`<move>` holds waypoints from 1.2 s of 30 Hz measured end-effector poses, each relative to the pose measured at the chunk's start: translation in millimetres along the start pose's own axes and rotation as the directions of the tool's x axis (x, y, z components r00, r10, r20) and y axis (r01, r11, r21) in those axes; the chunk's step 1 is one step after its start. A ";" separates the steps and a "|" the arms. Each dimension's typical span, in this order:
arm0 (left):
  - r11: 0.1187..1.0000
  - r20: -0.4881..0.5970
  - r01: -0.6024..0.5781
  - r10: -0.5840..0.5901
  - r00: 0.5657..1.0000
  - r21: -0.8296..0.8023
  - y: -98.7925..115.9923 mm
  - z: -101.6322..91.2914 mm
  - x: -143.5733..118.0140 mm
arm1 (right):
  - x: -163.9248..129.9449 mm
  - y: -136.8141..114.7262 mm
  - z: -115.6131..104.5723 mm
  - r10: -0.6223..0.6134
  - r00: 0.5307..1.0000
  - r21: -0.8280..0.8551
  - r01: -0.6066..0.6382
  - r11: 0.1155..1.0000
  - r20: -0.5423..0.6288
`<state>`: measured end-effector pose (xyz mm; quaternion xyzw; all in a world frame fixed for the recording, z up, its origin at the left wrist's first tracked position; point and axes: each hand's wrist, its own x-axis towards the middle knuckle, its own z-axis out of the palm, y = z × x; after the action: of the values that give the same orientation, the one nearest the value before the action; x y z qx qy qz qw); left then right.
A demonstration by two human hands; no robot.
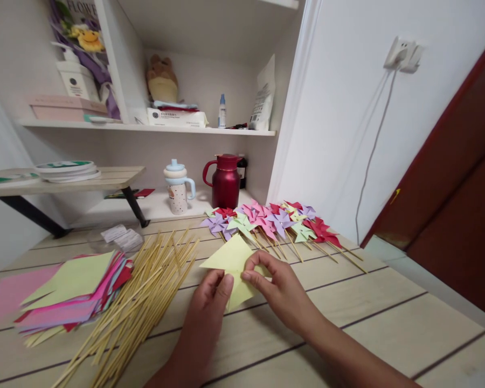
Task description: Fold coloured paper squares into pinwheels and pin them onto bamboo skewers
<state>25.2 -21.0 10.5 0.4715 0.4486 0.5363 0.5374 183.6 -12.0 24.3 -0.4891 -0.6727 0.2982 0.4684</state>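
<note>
Left hand (210, 299), right hand (278, 281) both pinched closed on yellow pinwheel paper (229, 253) between them; keep centre pressed, folds uncreased.

Beneath the grip runs a pale wooden table (388, 312) crossed by dark lines. Just left of the grip, a loose heap of thin sticks (145, 291) lies on it, some crossing others. Farther left, beside the sticks, is an uneven pile of coloured paper (75, 277), yellow on top, with pink, red and blue edges showing. Left of the grip and farther back sits a clear dish (94, 237) with white packets (129, 240); behind that stands a black-legged riser (123, 175). Beyond the grip, slightly right, paper pinwheels (281, 221) on sticks lie crowded together.
</note>
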 end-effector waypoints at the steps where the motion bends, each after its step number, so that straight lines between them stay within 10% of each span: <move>1: 1.000 -0.020 0.011 -0.011 1.000 0.008 0.0 0.4 0.1 | -0.1 0.3 -0.3 0.003 1.000 0.000 -0.003 1.000 -0.007; 21: 0.998 0.005 0.064 -0.064 0.998 -0.012 -11.2 -6.2 3.7 | -2.5 -0.2 4.1 0.080 0.993 0.310 -0.105 0.945 0.092; 27: 0.998 0.044 0.061 -0.061 0.997 0.010 -11.9 -5.6 1.5 | -1.2 -1.8 2.8 0.024 0.996 0.179 -0.039 0.983 0.087; 36: 0.994 -0.001 0.045 -0.045 0.999 0.100 4.1 1.5 -6.7 | 6.0 1.0 -7.0 0.117 0.987 0.206 -0.093 0.974 -0.110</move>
<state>26.0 -27.7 14.6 0.4879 0.4849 0.5006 0.5256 189.9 -6.5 28.2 -0.4916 -0.5826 0.3585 0.5388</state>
